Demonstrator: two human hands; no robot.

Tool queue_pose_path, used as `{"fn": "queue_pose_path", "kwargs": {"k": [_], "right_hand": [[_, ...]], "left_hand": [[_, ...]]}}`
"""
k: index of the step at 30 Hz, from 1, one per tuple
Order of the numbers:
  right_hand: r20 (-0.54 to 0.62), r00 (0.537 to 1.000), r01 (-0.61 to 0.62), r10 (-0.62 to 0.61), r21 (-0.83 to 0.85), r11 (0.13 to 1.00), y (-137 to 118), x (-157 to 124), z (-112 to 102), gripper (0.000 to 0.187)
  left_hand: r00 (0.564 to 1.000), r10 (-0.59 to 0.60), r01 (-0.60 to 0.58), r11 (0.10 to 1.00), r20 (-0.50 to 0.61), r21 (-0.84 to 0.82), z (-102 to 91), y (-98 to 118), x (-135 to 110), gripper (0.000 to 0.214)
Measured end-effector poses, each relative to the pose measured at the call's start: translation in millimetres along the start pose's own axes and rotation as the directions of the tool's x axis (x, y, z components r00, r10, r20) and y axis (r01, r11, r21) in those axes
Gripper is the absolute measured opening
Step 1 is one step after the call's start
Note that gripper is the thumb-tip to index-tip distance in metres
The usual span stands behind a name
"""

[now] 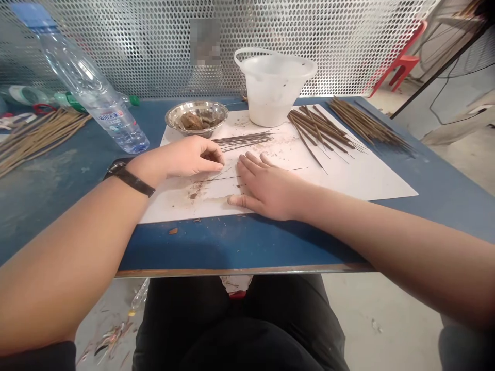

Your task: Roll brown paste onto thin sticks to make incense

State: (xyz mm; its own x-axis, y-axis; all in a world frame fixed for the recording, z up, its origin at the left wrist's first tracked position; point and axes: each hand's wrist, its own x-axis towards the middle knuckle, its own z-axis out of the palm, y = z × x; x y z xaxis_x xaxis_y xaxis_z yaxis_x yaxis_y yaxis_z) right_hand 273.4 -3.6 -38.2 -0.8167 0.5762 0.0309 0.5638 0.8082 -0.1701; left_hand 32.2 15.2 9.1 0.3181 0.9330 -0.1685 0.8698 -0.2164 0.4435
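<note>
My right hand (266, 188) lies flat, palm down, on a white board (371, 180). A thin dark stick (222, 179) passes beneath its fingers, one end showing to the left and the other to the right. Just left of it, my left hand (197, 157) is curled with thumb and fingertips close together; whether anything is between them I cannot make out. Beyond the left hand lies a bundle of thin bare sticks (247, 140). Brown crumbs (193, 196) are scattered on the board around both hands.
A metal bowl (170, 116) holds brown lumps (192, 121). Behind the board's middle stands a translucent white bucket (270, 87). Coated brown sticks (319, 129) lie to its right, with another bundle (367, 121) farther right. A water bottle (93, 87) and pale strands (42, 134) are at left.
</note>
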Motion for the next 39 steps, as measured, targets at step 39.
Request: {"fn": "queue_pose_path", "kwargs": {"k": [39], "right_hand": [[-0.027,0.999,-0.027,0.025,-0.047,0.999,-6.8,-26.9,6.7,0.108]], "left_hand": [[0.996,-0.090,0.088,0.963,0.003,-0.255,1.0,-6.6,3.6,0.024]]}}
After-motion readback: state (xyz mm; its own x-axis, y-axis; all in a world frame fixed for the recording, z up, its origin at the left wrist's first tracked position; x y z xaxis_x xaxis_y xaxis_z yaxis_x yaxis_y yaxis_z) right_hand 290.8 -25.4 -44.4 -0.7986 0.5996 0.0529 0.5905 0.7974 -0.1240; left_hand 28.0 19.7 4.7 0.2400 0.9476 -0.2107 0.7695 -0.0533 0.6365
